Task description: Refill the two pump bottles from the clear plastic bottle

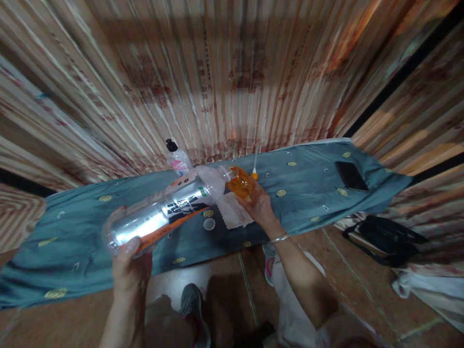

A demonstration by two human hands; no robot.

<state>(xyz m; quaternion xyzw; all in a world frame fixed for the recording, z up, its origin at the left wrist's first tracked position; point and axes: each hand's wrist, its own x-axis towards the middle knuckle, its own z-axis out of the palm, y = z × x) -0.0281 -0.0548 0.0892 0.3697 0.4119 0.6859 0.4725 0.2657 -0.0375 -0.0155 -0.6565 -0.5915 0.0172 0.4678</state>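
Observation:
My left hand [132, 261] is closed round the lower end of a large clear plastic bottle [163, 210] with a silver, black and orange label. The bottle is tilted, its neck pointing right. My right hand [258, 202] grips a small clear bottle of amber liquid [239, 182], also tilted. The two mouths meet, or nearly so; I cannot tell whether they touch. Behind my right fingers lies an orange pump top [254, 175] with a thin clear tube. A small round translucent cap [209, 224] and a crumpled paper [234, 211] lie below the bottles.
A green cloth with yellow prints [300, 193] covers the long table. A clear bottle with a black pump [177, 159] stands at the back. A dark phone [351, 175] lies at the right. On the floor, right, sits a black bag [384, 239]; a striped curtain hangs behind.

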